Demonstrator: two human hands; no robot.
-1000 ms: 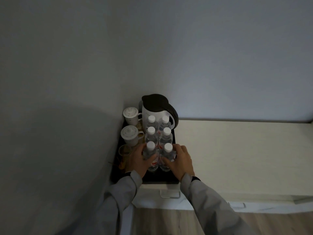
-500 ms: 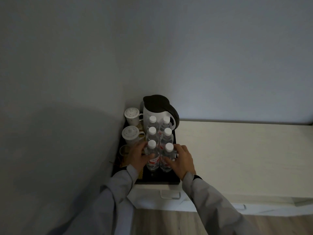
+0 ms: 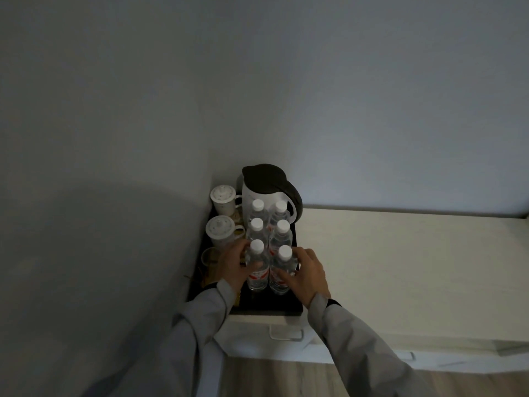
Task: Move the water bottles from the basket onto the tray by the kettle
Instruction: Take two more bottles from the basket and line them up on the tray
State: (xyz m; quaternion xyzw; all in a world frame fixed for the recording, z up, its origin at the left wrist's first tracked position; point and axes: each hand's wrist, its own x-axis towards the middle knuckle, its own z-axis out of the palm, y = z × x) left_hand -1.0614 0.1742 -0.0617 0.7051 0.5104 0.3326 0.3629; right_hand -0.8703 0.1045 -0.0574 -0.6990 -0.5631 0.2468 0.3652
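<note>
Right now your left hand [image 3: 233, 265] is wrapped round the front-left bottle [image 3: 256, 266] and your right hand [image 3: 307, 275] round the front-right bottle [image 3: 282, 270], both standing on the black tray [image 3: 269, 306] on the tabletop [image 3: 400, 267]. Full, they'll likely feel weighty, with slick, slightly yielding plastic, so grip mid-body, not the cap. Six bottles stand in two rows before the kettle [image 3: 267, 187]; two lidded cups [image 3: 221, 213] sit left. No basket shows.

Dim room: grey walls [image 3: 315, 81] meet in a corner above a pale counter [image 3: 400, 267] and wood floor [image 3: 272, 379]
</note>
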